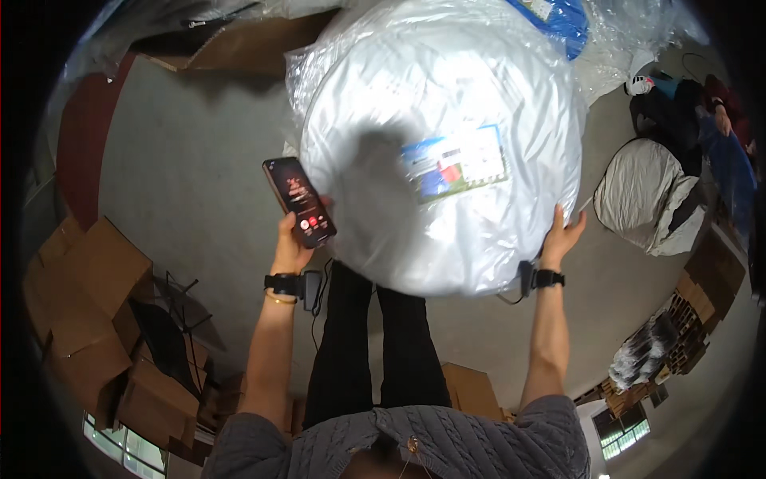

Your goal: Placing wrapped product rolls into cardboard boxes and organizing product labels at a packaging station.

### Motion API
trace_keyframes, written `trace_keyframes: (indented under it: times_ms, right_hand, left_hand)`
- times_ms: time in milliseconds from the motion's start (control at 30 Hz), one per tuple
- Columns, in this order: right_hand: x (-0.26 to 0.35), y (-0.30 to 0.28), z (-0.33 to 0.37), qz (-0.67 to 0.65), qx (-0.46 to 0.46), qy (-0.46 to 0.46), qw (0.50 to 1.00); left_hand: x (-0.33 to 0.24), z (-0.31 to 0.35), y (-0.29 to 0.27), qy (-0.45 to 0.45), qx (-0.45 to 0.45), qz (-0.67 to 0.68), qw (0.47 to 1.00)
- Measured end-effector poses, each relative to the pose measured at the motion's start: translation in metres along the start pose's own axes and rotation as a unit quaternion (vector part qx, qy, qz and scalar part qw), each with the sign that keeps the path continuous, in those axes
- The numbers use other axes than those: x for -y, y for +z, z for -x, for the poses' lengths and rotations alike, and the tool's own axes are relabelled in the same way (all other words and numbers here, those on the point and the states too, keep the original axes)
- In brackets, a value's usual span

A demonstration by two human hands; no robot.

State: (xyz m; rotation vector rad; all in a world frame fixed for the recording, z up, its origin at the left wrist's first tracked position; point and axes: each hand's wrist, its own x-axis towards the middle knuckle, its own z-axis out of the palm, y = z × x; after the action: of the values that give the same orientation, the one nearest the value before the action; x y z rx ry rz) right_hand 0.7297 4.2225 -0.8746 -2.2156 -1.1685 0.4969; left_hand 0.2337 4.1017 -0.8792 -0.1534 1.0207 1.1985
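Observation:
My left hand [295,249] is closed round a dark smartphone [300,201], its lit screen facing up with red and white round buttons. The phone overlaps the left edge of a large round silver disc-shaped package [363,215], wrapped in clear plastic. A colourful printed card [455,164] lies on the package's face. At the package's lower right edge is my right hand [562,238], its thumb against the silver side and its other fingers partly hidden, gripping the rim. Both wrists wear black straps with small boxes.
Open cardboard boxes [88,295] and a thin black stand [185,307] are at the left. A blue package [558,28] lies behind the silver one. To the right, another person [674,112] is near a round grey package [642,195]. Stacked pallets [686,335] stand lower right.

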Motion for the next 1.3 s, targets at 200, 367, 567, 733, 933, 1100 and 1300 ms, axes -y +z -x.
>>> trace_keyframes:
  times_ms: [200,367,567,733,933,1100,1300]
  right_hand:
    - [0.012,-0.011,0.129,-0.055,-0.009,0.05,0.997]
    - [0.03,0.006,0.203,-0.114,0.063,0.125,0.984]
    - [0.061,0.026,0.231,-0.205,0.167,0.197,0.944]
    - [0.059,0.019,0.233,-0.213,0.218,0.198,0.932]
    - [0.075,0.005,0.17,-0.113,0.224,0.044,0.967]
    - [0.127,0.084,0.06,-0.038,0.298,-0.187,0.935]
    - [0.17,0.178,0.065,-0.065,0.45,-0.208,0.866]
  left_hand:
    - [-0.036,0.085,-0.076,-0.014,-0.079,0.014,0.997]
    - [-0.062,0.171,-0.136,0.004,-0.155,0.043,0.987]
    - [-0.092,0.202,-0.157,0.059,-0.14,-0.014,0.988]
    - [-0.094,0.2,-0.164,0.054,-0.13,-0.011,0.99]
    - [-0.092,0.201,-0.156,0.045,-0.134,0.005,0.99]
    - [-0.081,0.202,-0.179,0.02,-0.121,0.076,0.99]
    - [-0.052,0.219,-0.196,0.042,-0.16,0.101,0.981]
